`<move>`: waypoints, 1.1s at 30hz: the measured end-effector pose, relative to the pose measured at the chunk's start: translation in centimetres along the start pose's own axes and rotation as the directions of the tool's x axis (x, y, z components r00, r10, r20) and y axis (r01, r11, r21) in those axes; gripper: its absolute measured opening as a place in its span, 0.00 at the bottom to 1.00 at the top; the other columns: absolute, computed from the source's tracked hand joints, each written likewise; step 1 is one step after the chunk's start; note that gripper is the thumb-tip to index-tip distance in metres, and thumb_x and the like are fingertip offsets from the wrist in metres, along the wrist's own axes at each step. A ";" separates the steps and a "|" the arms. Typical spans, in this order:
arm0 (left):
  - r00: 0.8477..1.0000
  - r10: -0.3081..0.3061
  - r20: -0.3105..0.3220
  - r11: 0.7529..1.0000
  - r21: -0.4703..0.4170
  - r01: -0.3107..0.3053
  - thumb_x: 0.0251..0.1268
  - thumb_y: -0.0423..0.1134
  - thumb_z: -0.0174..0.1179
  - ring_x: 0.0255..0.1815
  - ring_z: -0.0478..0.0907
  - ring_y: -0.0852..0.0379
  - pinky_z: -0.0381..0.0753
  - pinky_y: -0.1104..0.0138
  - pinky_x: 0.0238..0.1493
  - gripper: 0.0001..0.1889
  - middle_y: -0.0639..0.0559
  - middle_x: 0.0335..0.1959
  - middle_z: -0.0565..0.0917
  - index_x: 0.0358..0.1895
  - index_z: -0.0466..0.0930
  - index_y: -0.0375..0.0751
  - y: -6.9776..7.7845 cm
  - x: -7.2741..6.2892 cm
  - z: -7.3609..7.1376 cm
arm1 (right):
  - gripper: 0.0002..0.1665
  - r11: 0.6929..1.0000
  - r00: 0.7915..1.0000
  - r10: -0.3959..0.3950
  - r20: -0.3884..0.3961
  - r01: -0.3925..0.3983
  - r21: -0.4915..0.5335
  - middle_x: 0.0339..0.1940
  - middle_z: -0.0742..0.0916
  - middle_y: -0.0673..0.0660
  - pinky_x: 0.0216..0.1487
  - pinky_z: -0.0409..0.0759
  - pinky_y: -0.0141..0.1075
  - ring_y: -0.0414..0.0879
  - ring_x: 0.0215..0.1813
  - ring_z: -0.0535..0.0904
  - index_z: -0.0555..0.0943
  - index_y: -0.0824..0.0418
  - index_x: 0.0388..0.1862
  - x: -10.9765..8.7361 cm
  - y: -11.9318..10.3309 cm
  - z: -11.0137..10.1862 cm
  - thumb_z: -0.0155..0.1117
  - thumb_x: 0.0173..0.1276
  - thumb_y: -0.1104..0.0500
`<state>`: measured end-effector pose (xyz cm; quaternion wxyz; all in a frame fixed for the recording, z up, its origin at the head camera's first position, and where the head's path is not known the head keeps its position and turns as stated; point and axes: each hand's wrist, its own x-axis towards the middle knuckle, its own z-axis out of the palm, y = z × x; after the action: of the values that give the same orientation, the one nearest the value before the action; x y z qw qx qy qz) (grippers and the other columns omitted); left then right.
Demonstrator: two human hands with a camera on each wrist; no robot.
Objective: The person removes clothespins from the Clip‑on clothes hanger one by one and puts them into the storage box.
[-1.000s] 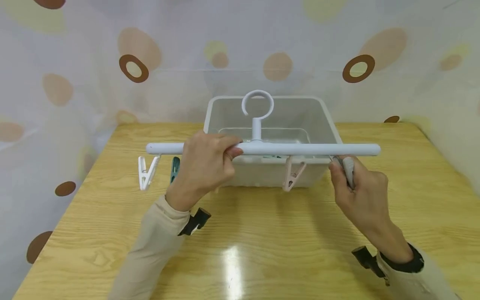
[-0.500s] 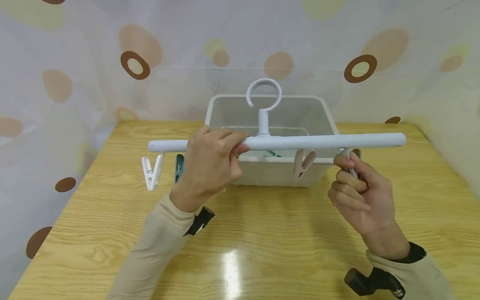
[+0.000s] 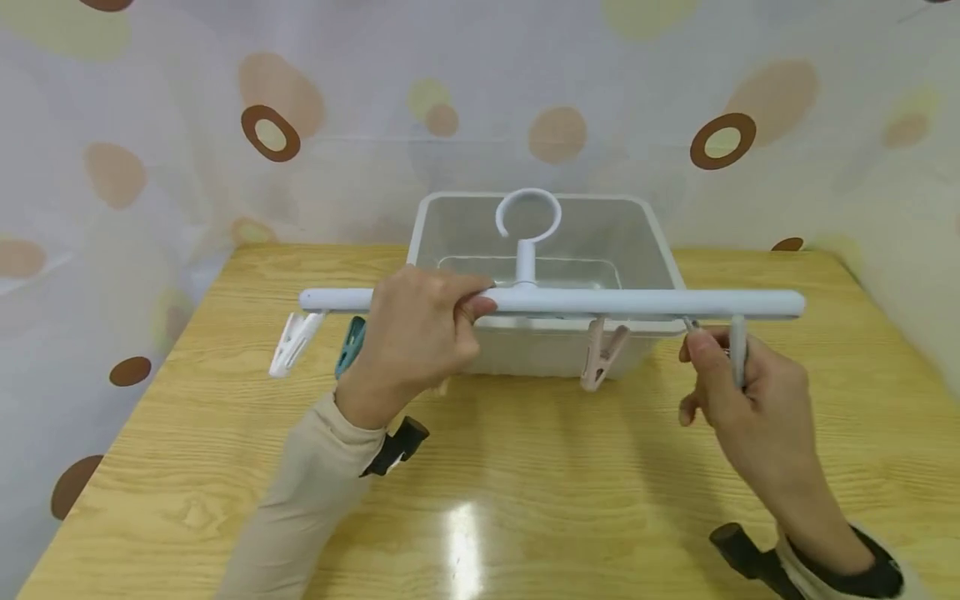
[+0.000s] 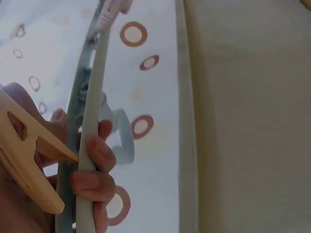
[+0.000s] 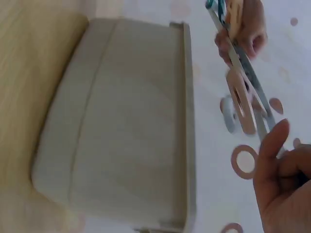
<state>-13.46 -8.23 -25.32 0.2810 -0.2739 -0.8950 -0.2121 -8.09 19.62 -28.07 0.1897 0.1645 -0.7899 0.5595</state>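
Observation:
My left hand [image 3: 412,333] grips the white hanger bar [image 3: 630,302] left of its hook [image 3: 528,215], above the table. In the left wrist view the fingers [image 4: 92,182] wrap the two-rail bar, beside a tan clothespin [image 4: 29,150] hung there. A white clothespin [image 3: 296,343] and a teal clothespin [image 3: 350,346] hang at the bar's left end, the teal one partly hidden by the hand. Right of the hook hangs a pink clothespin [image 3: 602,357]. Under the right part, my right hand [image 3: 761,400] holds a grey clothespin [image 3: 738,350], the thumb at its left leg.
A whitish plastic bin [image 3: 551,348] stands behind the bar at the back of the wooden table [image 3: 555,500]. Patterned cloth [image 3: 480,92] with brown and yellow dots hangs behind and along the sides.
The bar has shifted right; its right end rose, then dropped level again. My right hand turned to show its curled fingers, then turned back, ending farther right. The white clothespin swings.

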 end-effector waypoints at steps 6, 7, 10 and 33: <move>0.996 -0.078 0.049 0.997 0.011 0.077 0.59 0.32 0.54 0.14 0.62 0.56 0.58 0.65 0.14 0.15 0.58 0.11 0.64 0.15 0.69 0.47 1.2 0.4 0.0 | 0.22 -0.026 0.932 0.022 0.361 -0.361 0.932 0.14 0.56 0.49 0.19 0.58 0.28 0.40 0.12 0.49 0.69 0.69 0.40 0.4 0.6 1.9 0.30 0.82 0.55; 0.991 -0.104 0.080 0.994 -0.013 0.105 0.59 0.31 0.53 0.14 0.63 0.57 0.59 0.65 0.14 0.14 0.58 0.11 0.65 0.16 0.72 0.47 1.1 0.6 -0.1 | 0.25 -0.189 0.912 -0.007 0.411 -0.405 0.895 0.15 0.56 0.48 0.20 0.55 0.28 0.39 0.13 0.49 0.69 0.69 0.40 0.7 0.6 1.7 0.28 0.82 0.53; 0.967 -0.178 0.180 0.977 -0.083 0.195 0.58 0.29 0.50 0.18 0.66 0.57 0.61 0.64 0.17 0.12 0.58 0.15 0.70 0.21 0.78 0.47 0.9 0.8 -0.9 | 0.29 -0.328 0.870 -0.090 0.485 -0.486 0.810 0.14 0.56 0.47 0.18 0.55 0.28 0.40 0.11 0.49 0.68 0.71 0.40 1.4 0.6 0.9 0.22 0.82 0.50; 0.931 -0.223 0.289 0.971 -0.016 0.237 0.64 0.37 0.56 0.18 0.68 0.57 0.66 0.64 0.18 0.09 0.58 0.16 0.73 0.29 0.85 0.49 0.5 0.1 -2.6 | 0.14 0.985 0.987 0.160 0.012 -0.160 0.068 0.07 0.63 0.50 0.12 0.69 0.33 0.44 0.10 0.60 0.76 0.67 0.39 0.9 -0.1 1.1 0.50 0.77 0.57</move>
<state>-12.19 -9.18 -23.25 0.1153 -0.2018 -0.9463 -0.2245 -8.97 18.50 -27.89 0.1359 0.1086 -0.7814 0.5993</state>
